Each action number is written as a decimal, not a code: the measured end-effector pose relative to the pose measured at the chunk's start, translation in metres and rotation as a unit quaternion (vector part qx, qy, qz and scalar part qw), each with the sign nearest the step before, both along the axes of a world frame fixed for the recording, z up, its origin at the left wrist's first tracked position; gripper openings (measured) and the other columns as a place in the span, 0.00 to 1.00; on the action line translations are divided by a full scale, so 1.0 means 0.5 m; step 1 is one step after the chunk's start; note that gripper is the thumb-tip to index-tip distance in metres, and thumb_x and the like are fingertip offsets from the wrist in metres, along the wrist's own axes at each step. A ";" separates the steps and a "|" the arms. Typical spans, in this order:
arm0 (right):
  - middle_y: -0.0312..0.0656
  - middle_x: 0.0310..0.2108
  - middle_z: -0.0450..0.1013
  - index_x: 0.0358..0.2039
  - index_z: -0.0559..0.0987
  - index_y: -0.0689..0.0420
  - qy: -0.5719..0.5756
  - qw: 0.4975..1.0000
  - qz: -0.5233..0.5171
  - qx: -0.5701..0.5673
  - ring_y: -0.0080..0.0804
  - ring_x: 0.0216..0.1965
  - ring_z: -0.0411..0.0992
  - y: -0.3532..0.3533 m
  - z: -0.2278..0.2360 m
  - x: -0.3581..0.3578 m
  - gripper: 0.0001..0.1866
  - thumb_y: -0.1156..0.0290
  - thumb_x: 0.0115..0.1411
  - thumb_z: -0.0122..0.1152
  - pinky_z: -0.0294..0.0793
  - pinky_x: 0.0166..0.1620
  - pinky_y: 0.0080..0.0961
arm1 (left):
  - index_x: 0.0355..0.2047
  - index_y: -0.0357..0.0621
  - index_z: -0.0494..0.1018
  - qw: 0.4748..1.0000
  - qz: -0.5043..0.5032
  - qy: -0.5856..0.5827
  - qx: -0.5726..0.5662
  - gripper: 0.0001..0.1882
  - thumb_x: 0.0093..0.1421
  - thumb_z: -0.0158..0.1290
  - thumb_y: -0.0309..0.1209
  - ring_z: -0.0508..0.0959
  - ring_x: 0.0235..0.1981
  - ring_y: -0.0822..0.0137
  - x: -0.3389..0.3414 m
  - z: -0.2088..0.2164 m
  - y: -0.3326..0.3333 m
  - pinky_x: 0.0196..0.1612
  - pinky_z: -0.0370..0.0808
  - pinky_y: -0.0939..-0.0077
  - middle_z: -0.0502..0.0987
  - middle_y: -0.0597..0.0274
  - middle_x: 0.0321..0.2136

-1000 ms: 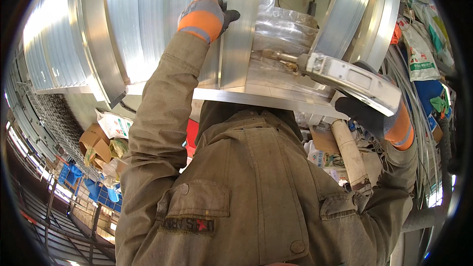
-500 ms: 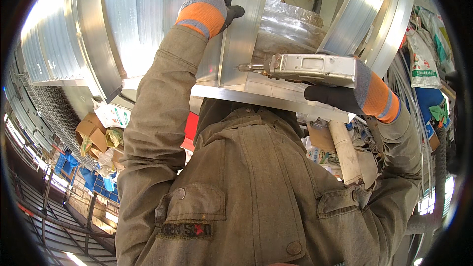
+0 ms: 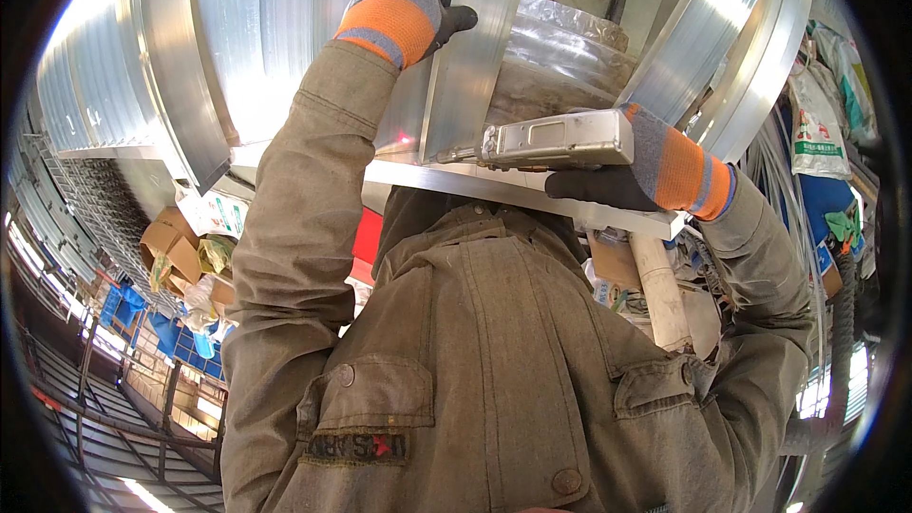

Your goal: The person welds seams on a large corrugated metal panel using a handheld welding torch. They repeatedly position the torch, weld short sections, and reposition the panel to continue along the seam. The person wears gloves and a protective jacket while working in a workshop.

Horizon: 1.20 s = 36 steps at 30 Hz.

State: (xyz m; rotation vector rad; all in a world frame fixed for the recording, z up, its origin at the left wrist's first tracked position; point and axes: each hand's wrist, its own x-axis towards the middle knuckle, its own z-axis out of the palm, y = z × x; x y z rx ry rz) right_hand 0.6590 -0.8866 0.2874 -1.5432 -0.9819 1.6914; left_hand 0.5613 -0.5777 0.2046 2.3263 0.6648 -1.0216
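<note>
Lying level, the grey tool [image 3: 556, 140] in the right hand [image 3: 632, 176] points left.

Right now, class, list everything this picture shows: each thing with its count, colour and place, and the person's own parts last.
Upright metal strip: one, silver, top centre, under the left hand.
Flat metal bar: one, silver, crosswise at centre, below the tool.
Hand tool: one, grey metal box shape, centre right, in the right hand.
Ribbed metal sheets: several, silver, upper left.
Curved metal bands: a few, silver, upper right.
Clear plastic wrap: one, top centre.
Cardboard boxes: a few, brown, left.
Printed bag: one, white, right edge.
Pale tube: one, cream, right of centre.
Jacket: one, olive, lower centre.
Left hand: grey and orange glove, on the strip.
Right hand: grey and orange glove, gripping the tool.
</note>
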 end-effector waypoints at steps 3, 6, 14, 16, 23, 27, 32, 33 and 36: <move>0.46 0.51 0.90 0.61 0.89 0.57 0.013 1.000 -0.003 -0.005 0.33 0.48 0.89 0.000 -0.013 -0.006 0.26 0.52 0.71 0.80 0.87 0.51 0.30 | 0.39 0.45 0.86 1.000 -0.006 0.013 -0.013 0.27 0.70 0.64 0.60 0.88 0.33 0.54 0.004 0.007 0.005 0.45 0.86 0.48 0.86 0.61 0.27; 0.48 0.52 0.89 0.62 0.87 0.59 0.038 0.999 -0.006 0.006 0.34 0.49 0.88 0.000 -0.030 -0.014 0.26 0.56 0.72 0.79 0.87 0.53 0.31 | 0.39 0.45 0.86 1.000 0.000 0.023 -0.015 0.27 0.70 0.65 0.59 0.88 0.31 0.56 0.006 0.016 0.004 0.43 0.87 0.51 0.86 0.62 0.27; 0.49 0.50 0.90 0.62 0.87 0.60 0.023 0.998 0.026 -0.048 0.35 0.47 0.89 0.003 -0.034 -0.019 0.27 0.58 0.70 0.80 0.88 0.52 0.32 | 0.39 0.45 0.86 1.000 -0.001 0.013 -0.017 0.26 0.71 0.65 0.58 0.88 0.29 0.58 0.003 0.010 0.003 0.40 0.87 0.53 0.87 0.60 0.27; 0.49 0.49 0.90 0.62 0.87 0.60 0.017 0.998 0.037 -0.053 0.35 0.46 0.89 0.009 -0.029 -0.019 0.27 0.57 0.70 0.81 0.88 0.51 0.32 | 0.40 0.45 0.86 1.000 -0.004 0.009 -0.015 0.26 0.71 0.66 0.58 0.88 0.29 0.58 0.002 0.006 0.004 0.39 0.87 0.52 0.87 0.60 0.27; 0.50 0.49 0.90 0.63 0.87 0.60 0.018 0.999 0.019 -0.025 0.35 0.45 0.89 0.004 -0.029 -0.024 0.28 0.55 0.71 0.80 0.88 0.50 0.32 | 0.41 0.46 0.86 1.000 -0.012 0.002 -0.003 0.27 0.70 0.66 0.60 0.88 0.29 0.58 0.003 0.008 0.002 0.38 0.87 0.51 0.87 0.60 0.26; 0.50 0.50 0.90 0.62 0.87 0.61 0.049 0.998 -0.001 -0.025 0.36 0.46 0.89 -0.001 -0.049 -0.035 0.27 0.55 0.72 0.79 0.88 0.51 0.33 | 0.34 0.47 0.82 1.000 0.017 -0.006 -0.011 0.31 0.66 0.68 0.65 0.83 0.25 0.58 -0.008 -0.017 0.006 0.32 0.81 0.52 0.81 0.57 0.21; 0.49 0.47 0.90 0.60 0.88 0.60 0.019 0.999 0.025 -0.040 0.38 0.45 0.88 -0.002 -0.038 -0.030 0.25 0.56 0.72 0.78 0.88 0.51 0.34 | 0.45 0.47 0.87 0.996 0.019 -0.066 0.057 0.26 0.70 0.64 0.59 0.89 0.38 0.54 -0.034 -0.102 -0.010 0.48 0.87 0.52 0.89 0.58 0.33; 0.48 0.48 0.90 0.60 0.88 0.60 0.015 0.999 0.029 -0.039 0.37 0.45 0.88 -0.001 -0.033 -0.032 0.25 0.55 0.72 0.78 0.87 0.51 0.34 | 0.45 0.47 0.87 0.994 0.024 -0.081 0.065 0.26 0.69 0.64 0.59 0.89 0.37 0.55 -0.037 -0.112 -0.011 0.47 0.86 0.52 0.88 0.58 0.33; 0.46 0.48 0.90 0.60 0.88 0.58 0.006 0.999 0.034 -0.029 0.36 0.46 0.88 0.001 -0.028 -0.031 0.26 0.53 0.71 0.79 0.87 0.52 0.35 | 0.43 0.45 0.85 0.997 0.023 -0.063 0.043 0.28 0.68 0.66 0.59 0.86 0.32 0.58 -0.037 -0.105 -0.006 0.41 0.84 0.55 0.86 0.59 0.30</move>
